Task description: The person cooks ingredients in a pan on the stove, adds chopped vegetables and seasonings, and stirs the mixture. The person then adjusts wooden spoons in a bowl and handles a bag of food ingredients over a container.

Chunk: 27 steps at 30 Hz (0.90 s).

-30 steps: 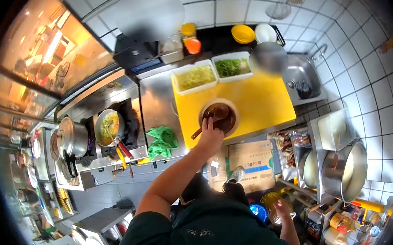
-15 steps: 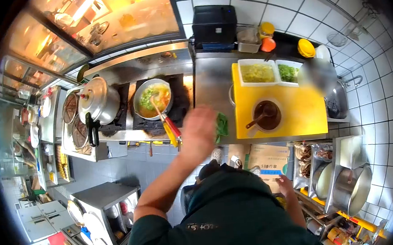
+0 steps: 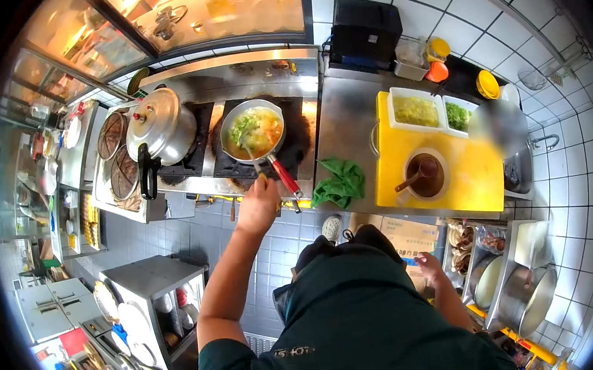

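Note:
My left hand [image 3: 260,205] is closed around the yellow handle of a cooking spoon [image 3: 249,150], whose head is sunk in the soup. The soup, with chopped greens and orange-red pieces, fills a metal pan [image 3: 279,112] on the stove. The pan's red handle [image 3: 285,177] points toward me, just right of my left hand, and is not held. Low at my right side, my right hand [image 3: 429,266] hangs with fingers loosely apart and nothing visible in it, above a cardboard box [image 3: 410,235].
A pressure cooker [image 3: 162,129] stands left of the pan. A green cloth [image 3: 341,180] lies on the steel counter. The yellow board [image 3: 471,173] bears a tub of brown sauce [image 3: 428,184] with a ladle, and two white containers [image 3: 415,110] of chopped greens. Shelves with pots stand at right.
My left hand has moved left from beside the green cloth and taken hold of the yellow-handled spoon. The view has shifted, uncovering the cloth. The right hand stays low.

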Available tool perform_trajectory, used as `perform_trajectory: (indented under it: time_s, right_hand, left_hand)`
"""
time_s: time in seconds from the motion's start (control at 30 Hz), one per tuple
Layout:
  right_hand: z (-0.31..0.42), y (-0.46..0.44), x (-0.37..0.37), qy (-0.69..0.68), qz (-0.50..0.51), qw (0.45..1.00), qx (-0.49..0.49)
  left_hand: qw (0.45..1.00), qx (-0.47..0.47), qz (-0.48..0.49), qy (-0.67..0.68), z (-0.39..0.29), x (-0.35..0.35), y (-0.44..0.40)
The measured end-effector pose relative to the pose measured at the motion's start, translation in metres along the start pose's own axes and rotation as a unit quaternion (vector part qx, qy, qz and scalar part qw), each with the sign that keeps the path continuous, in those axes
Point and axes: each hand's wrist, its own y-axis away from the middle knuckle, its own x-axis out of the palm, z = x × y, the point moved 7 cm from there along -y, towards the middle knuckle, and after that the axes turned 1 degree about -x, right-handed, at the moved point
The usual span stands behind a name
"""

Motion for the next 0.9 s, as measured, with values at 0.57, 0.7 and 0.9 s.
perform_trajectory:
  time_s: [0.57,0.7,0.9]
  right_hand:
    - [0.006,-0.027,-0.030,0.061,0.049,0.995,-0.067]
    - [0.006,-0.023,-0.027,0.132,0.099,0.977,-0.135]
    - [-0.044,-0.014,-0.039,-0.021,0.066,0.997,0.032]
  left_hand:
    - [0.990,-0.046,-0.115,0.061,-0.015,-0.060,-0.026]
    - [0.996,-0.060,-0.062,0.032,0.006,-0.019,-0.034]
    - [0.985,-0.110,-0.111,0.072,-0.032,-0.068,-0.024]
